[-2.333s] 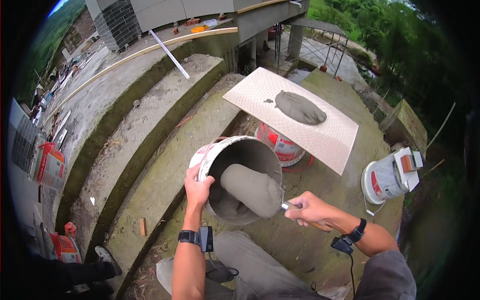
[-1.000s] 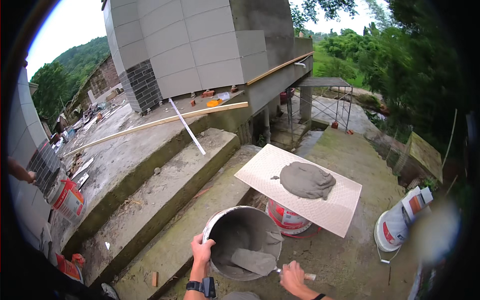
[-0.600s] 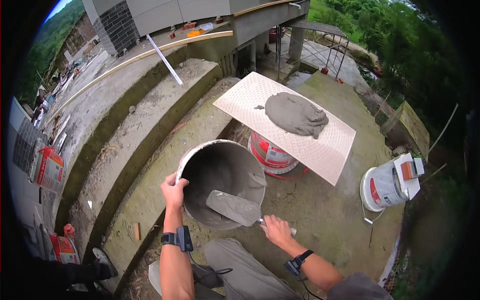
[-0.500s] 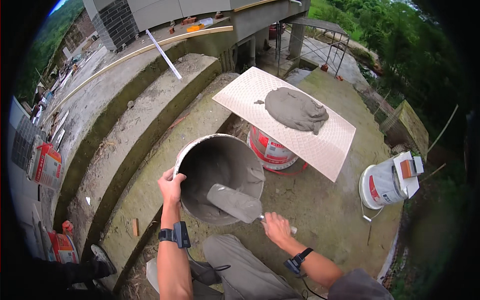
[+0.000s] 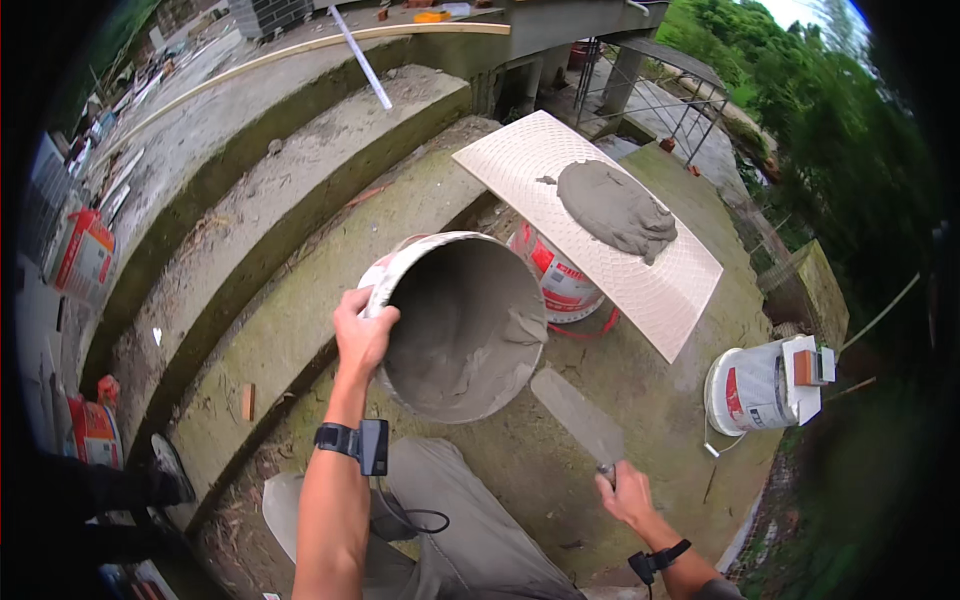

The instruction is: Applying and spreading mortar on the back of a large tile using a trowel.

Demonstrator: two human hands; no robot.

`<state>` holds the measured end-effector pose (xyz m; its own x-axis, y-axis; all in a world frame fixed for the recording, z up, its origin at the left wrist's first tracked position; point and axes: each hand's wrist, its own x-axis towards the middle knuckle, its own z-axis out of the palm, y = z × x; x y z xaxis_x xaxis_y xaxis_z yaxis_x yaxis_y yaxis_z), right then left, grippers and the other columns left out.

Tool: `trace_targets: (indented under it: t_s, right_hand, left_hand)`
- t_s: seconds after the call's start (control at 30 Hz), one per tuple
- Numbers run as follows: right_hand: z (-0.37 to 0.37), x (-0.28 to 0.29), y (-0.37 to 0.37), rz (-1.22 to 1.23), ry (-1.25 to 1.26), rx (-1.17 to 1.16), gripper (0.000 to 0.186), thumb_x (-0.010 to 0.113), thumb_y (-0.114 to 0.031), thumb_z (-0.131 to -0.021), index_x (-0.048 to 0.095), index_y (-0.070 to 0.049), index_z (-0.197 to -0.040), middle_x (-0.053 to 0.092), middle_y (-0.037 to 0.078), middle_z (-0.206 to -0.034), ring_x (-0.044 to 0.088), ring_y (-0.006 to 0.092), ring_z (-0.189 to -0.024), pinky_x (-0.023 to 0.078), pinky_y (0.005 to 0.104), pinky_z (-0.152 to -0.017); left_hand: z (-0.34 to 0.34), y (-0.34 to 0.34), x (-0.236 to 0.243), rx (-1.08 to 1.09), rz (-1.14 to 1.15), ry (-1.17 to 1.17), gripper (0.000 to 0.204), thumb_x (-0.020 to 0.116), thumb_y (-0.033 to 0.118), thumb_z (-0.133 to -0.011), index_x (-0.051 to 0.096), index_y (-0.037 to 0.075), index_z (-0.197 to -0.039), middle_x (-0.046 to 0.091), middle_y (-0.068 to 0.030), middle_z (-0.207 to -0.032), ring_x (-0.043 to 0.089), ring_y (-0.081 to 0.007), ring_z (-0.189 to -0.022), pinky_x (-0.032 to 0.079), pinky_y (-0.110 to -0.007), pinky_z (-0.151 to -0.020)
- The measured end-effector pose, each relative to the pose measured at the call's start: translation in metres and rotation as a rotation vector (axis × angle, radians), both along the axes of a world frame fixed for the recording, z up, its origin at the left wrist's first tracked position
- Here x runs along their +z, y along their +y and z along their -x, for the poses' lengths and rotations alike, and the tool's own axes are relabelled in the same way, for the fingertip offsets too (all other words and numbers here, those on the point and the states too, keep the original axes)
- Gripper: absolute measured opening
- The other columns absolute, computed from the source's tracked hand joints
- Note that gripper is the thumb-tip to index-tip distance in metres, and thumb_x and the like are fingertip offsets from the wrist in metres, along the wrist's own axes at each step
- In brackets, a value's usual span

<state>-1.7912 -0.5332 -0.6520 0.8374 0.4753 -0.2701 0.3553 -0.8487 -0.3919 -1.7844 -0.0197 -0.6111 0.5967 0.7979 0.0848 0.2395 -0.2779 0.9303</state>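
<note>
My left hand (image 5: 362, 335) is closed on the rim of a bucket (image 5: 540, 365), which is tilted so its mouth faces me. Wet grey mortar (image 5: 470, 370) coats the inside and lies thicker along the lower wall. In my right hand (image 5: 630, 494) is the handle of a trowel (image 5: 580, 415), its blade smeared grey and just outside the bucket's lower right rim. A pale textured tile (image 5: 510, 165) rests slanted on a red-and-white bucket (image 5: 560, 285), with a mound of mortar (image 5: 612, 210) on its upper face.
Curved concrete steps (image 5: 270, 240) rise at the left, with a small wood block (image 5: 248, 402) on the lowest. A white bucket (image 5: 745, 390) with a white board and sponge float stands at the right, near the drop. Another person's shoe (image 5: 172, 468) shows lower left.
The trowel has come out of the bucket toward the lower right with my right hand. My left hand still grips the bucket rim. The view has shifted slightly.
</note>
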Motion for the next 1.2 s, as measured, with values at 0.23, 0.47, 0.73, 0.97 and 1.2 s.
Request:
trace_targets:
  t_s: [0.23,0.47,0.73,0.97,1.2]
  right_hand:
    - [-0.087,0.094,0.126,0.325,-0.308,0.357,0.024,0.058,-0.020,-0.093,0.059,0.000,-0.105,0.065,0.017,-0.085,0.069,0.0327,-0.079,0.054,0.0435,-0.066]
    - [-0.124,0.002,0.158,0.506,-0.419,0.490,0.022,0.055,-0.017,-0.092,0.056,0.004,-0.099,0.069,0.019,-0.082,0.072,0.0288,-0.076,0.057,0.0394,-0.061]
    - [-0.107,-0.020,0.172,0.193,0.627,0.274,0.040,0.053,-0.027,-0.097,0.058,0.010,-0.081,0.067,0.020,-0.072,0.070,0.0309,-0.062,0.054,0.0402,-0.053]
    - [-0.055,-0.046,0.215,-0.216,1.058,0.006,0.047,0.052,-0.034,-0.101,0.055,0.005,-0.076,0.053,0.009,-0.060,0.050,0.0198,-0.045,0.044,0.0369,-0.043]
    - [-0.031,-0.023,0.235,-0.578,1.260,-0.068,0.041,0.056,-0.038,-0.101,0.053,0.002,-0.097,0.049,0.000,-0.063,0.046,0.0081,-0.048,0.040,0.0270,-0.040]
  left_hand:
    - [-0.002,-0.073,0.010,-0.125,-0.250,0.080,0.056,0.077,0.018,-0.060,0.069,-0.008,-0.109,0.060,-0.0180,-0.118,0.060,-0.0331,-0.112,0.048,-0.038,-0.099]
    - [-0.018,-0.107,0.013,-0.128,-0.209,0.069,0.056,0.077,0.017,-0.060,0.069,-0.008,-0.110,0.059,-0.0171,-0.121,0.058,-0.0328,-0.114,0.047,-0.039,-0.101]
    - [-0.010,-0.103,0.004,-0.094,-0.235,0.022,0.051,0.077,0.010,-0.057,0.071,-0.007,-0.105,0.065,-0.0159,-0.116,0.064,-0.0297,-0.109,0.049,-0.037,-0.099]
    - [-0.001,-0.116,-0.004,-0.145,-0.316,-0.031,0.051,0.077,0.008,-0.055,0.070,-0.006,-0.104,0.066,-0.0156,-0.114,0.064,-0.0317,-0.107,0.050,-0.040,-0.097]
    - [0.004,-0.121,-0.006,-0.208,-0.370,-0.060,0.049,0.075,0.007,-0.057,0.070,-0.006,-0.104,0.066,-0.0179,-0.113,0.065,-0.0321,-0.107,0.050,-0.039,-0.096]
